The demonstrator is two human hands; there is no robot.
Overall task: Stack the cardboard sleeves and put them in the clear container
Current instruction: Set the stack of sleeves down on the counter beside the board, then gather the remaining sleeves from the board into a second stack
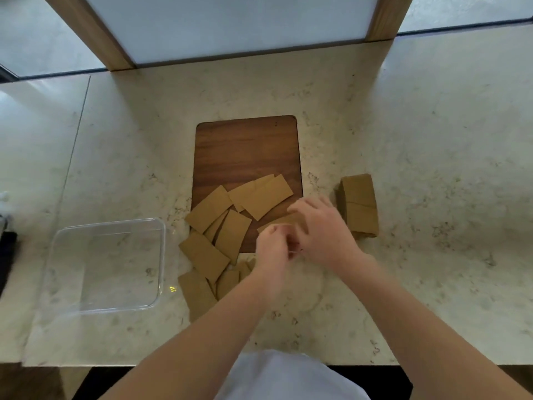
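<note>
Several flat brown cardboard sleeves (230,226) lie scattered over the near end of a dark wooden board (248,151) and the counter in front of it. A neat stack of sleeves (359,204) stands to the right of the board. The clear container (106,267) sits empty at the left. My left hand (274,252) and my right hand (323,229) meet over the board's near right corner, both blurred, gripping one sleeve (281,220) between them. Much of that sleeve is hidden by my fingers.
The pale marble counter (432,140) stretches to the right and back. A wood-framed frosted panel (230,24) rises behind. A glass pane edge (75,145) runs along the left. The counter's front edge lies just under my forearms.
</note>
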